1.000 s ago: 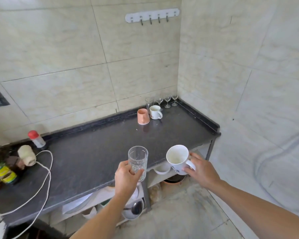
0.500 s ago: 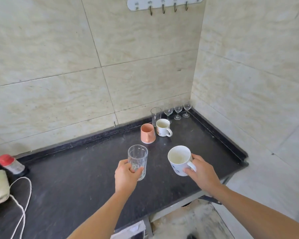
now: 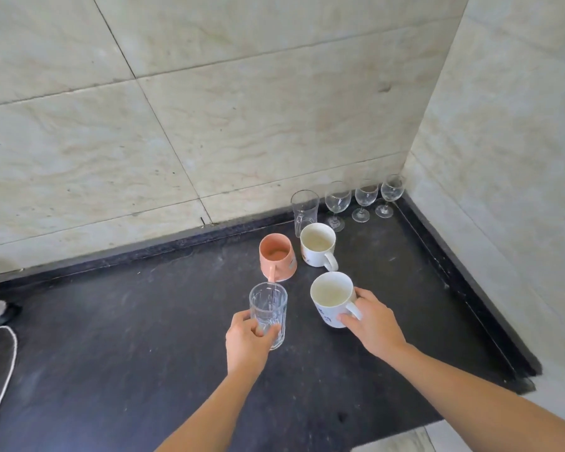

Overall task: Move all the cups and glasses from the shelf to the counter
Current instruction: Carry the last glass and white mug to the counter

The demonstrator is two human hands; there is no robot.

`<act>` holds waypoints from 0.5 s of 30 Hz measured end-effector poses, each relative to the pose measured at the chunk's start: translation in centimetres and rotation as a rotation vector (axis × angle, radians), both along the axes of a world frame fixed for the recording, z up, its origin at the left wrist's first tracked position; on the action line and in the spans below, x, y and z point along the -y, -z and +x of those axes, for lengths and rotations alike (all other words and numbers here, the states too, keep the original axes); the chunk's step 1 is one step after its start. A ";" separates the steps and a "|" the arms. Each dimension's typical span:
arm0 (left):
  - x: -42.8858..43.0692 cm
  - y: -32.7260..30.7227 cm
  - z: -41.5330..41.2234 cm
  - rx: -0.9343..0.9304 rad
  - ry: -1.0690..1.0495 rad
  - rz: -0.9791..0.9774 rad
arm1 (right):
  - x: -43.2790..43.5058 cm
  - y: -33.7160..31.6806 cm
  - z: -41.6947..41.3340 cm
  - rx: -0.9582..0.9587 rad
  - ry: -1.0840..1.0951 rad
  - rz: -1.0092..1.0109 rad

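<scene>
Ribbed glass tumbler (image 3: 268,313) gripped in left hand (image 3: 247,342); white mug (image 3: 331,298) held by its handle in right hand (image 3: 374,326). Both hang above the table (image 3: 111,370), just short of the pink mug (image 3: 276,261). Placement step; next, lower both upright and let go.

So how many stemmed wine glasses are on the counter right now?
3. The clear stemmed wine glasses stand in a row along the back wall: one beside the tall tumbler, one in the middle, one in the corner. None looks hidden.
</scene>
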State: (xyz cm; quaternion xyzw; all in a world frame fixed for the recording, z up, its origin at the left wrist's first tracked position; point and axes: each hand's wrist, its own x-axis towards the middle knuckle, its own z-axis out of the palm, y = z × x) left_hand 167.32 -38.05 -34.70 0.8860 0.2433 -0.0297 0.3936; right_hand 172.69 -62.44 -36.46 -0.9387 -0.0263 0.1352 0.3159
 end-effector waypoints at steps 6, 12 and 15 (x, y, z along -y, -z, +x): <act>1.5 1.8 2.1 -0.033 -0.065 -0.042 | 0.4 2.2 2.6 -0.038 -0.042 0.002; 2.2 2.6 3.2 -0.022 -0.096 -0.058 | 0.6 3.8 3.7 -0.012 -0.025 0.042; 2.3 3.0 3.1 -0.023 -0.105 -0.034 | 0.7 4.2 4.0 0.008 -0.041 0.028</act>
